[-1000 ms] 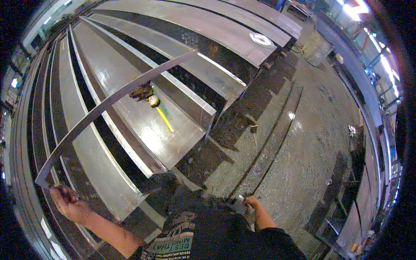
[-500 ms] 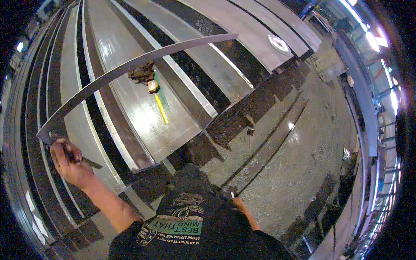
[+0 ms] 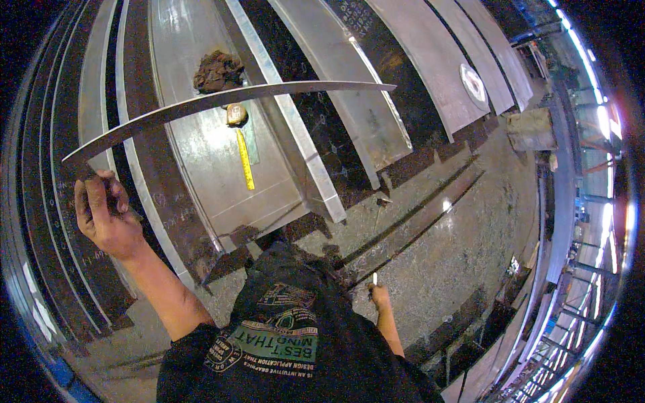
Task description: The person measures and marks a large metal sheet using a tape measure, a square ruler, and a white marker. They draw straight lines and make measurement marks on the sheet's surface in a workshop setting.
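left hand (image 3: 101,215) is closed around the near end of a long curved metal strip (image 3: 222,101), which is raised and spans rightward above the steel plates (image 3: 201,154). beneath the strip, on one plate, lie a crumpled dark rag (image 3: 218,69) and, just beside it, a tape measure (image 3: 236,115) with its yellow blade drawn out toward the person. no containers in view. right hand (image 3: 379,295) hangs low over the concrete floor (image 3: 457,255), fingers closed on a small white marker (image 3: 375,279).

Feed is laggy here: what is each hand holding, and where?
Left hand grips the long metal strip at its near end. Right hand holds a small white marker by its lower part.
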`<state>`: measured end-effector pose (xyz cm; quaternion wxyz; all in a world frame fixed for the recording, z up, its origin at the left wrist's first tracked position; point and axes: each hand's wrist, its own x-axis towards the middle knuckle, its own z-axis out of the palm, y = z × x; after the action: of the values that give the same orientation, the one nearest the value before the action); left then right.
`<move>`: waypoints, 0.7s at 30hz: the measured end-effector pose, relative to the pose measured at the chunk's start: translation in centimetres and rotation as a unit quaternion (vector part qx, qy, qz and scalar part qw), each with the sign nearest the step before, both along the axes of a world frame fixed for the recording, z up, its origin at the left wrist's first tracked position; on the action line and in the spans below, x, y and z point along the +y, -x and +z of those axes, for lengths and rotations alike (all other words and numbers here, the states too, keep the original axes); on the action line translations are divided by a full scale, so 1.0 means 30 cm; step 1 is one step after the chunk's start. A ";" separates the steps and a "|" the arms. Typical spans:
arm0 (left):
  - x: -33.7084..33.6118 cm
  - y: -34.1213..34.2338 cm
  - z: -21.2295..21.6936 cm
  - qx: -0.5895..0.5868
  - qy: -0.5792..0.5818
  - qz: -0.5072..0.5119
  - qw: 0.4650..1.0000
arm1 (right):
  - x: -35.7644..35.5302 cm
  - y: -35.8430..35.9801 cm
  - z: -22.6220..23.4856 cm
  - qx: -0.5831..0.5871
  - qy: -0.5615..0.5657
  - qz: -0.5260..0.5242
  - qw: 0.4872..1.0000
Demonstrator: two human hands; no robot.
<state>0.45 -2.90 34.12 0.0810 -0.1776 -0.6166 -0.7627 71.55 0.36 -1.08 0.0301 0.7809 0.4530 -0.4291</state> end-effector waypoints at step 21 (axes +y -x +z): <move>-0.002 -0.572 0.163 0.022 0.045 0.044 0.998 | 1.103 1.022 1.368 0.304 -0.431 0.562 0.637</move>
<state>17.60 -2.95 39.02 0.1201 -0.1699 -0.6555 -0.7260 40.90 33.43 39.95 -0.2139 0.1258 0.9216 -0.2986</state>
